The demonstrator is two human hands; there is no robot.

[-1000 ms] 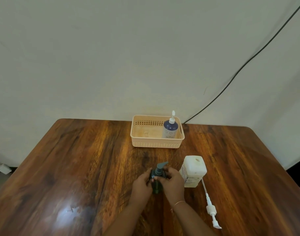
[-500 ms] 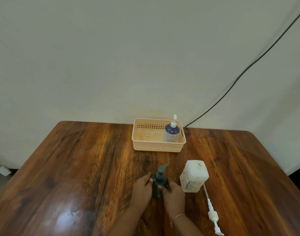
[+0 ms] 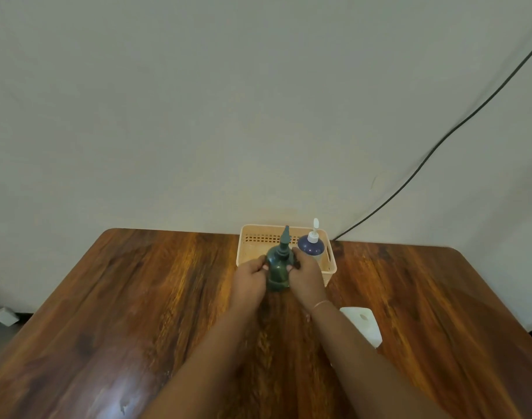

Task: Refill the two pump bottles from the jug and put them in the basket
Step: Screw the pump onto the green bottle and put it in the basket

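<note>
A dark green pump bottle [image 3: 277,269] is held upright between both my hands, at the near edge of the beige basket [image 3: 252,237]. My left hand [image 3: 249,278] grips its left side and my right hand [image 3: 307,278] grips its right side. Its pump nozzle points up and away from me. A dark blue pump bottle [image 3: 310,247] with a white pump stands upright in the basket's right part. The white jug [image 3: 364,325] stands on the table near my right forearm, which hides part of it.
The wooden table [image 3: 137,297] runs up to a pale wall. A black cable [image 3: 440,140] slants down the wall to the table's back edge, right of the basket. A small white object [image 3: 3,316] lies on the floor at the far left.
Both hands have carried the green pump bottle away from me, from beside the jug up to the basket's near edge. The camera has tilted, so the loose white pump is out of view.
</note>
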